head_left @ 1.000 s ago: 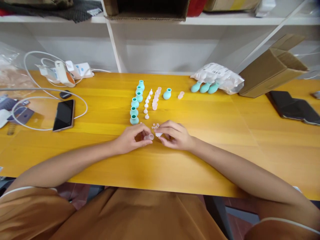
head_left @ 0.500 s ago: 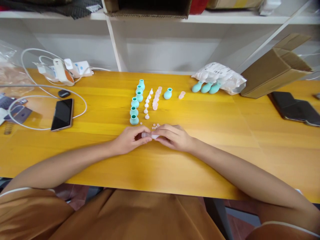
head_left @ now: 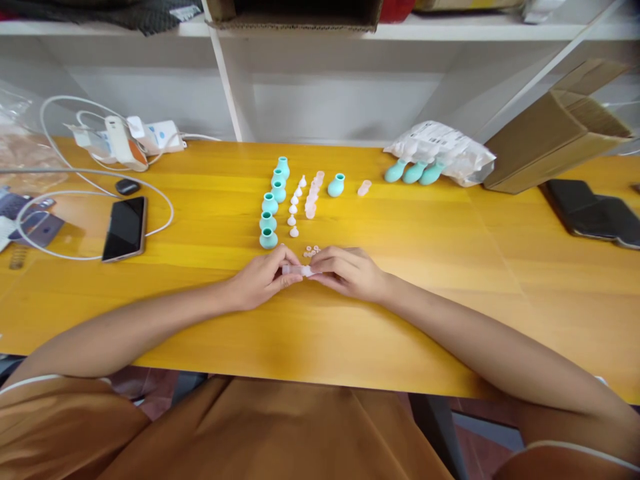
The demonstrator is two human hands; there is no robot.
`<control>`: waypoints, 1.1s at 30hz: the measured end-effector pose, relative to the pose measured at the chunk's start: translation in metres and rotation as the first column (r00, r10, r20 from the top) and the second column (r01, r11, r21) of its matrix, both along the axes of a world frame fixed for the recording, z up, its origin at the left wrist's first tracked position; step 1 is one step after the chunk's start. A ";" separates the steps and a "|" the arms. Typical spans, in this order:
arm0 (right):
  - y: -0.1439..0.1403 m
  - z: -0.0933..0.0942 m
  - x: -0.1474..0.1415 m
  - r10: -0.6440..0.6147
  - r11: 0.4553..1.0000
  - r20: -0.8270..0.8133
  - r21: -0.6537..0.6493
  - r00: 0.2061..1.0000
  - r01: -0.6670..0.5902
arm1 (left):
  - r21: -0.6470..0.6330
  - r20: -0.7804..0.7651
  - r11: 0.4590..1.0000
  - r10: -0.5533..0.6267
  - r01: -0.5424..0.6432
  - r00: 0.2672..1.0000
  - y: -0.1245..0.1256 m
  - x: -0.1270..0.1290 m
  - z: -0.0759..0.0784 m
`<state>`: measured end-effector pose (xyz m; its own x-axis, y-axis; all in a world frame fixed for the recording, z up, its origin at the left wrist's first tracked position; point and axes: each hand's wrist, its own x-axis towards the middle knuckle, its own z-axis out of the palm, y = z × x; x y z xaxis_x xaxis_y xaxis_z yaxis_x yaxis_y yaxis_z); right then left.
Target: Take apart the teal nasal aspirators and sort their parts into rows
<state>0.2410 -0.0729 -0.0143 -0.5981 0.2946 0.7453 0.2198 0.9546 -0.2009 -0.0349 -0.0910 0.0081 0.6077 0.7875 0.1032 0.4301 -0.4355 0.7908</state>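
Between my two hands lies a small translucent tube (head_left: 294, 270) with a white nozzle-like piece at its right end. My left hand (head_left: 260, 279) pinches the tube's left part between thumb and fingers. The fingers of my right hand (head_left: 350, 272) close on the white end and partly cover it. Just beyond my hands is a cluster of tiny pale rings (head_left: 312, 251). Farther back run rows of teal bulbs (head_left: 270, 203), white nozzle tips (head_left: 293, 210) and pink translucent tubes (head_left: 312, 197). A single teal bulb (head_left: 336, 186) and one pink tube (head_left: 365, 188) stand apart to their right.
A plastic bag (head_left: 440, 153) with several teal bulbs (head_left: 414, 173) sits at the back right, beside a cardboard box (head_left: 545, 143). A black case (head_left: 590, 210) lies at far right. At left are a phone (head_left: 125, 228), white cables and chargers (head_left: 157, 135). Shelving stands behind.
My right hand has shifted very slightly right, and more of the joint between tube and white piece shows. My left fingertips have lifted a little. The camera view has tilted slightly.
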 end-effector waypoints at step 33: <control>0.001 -0.003 0.006 0.037 0.999 -0.079 0.004 0.996 -0.037 | -0.159 0.391 0.970 -0.110 0.185 0.914 0.000 -0.003 -0.014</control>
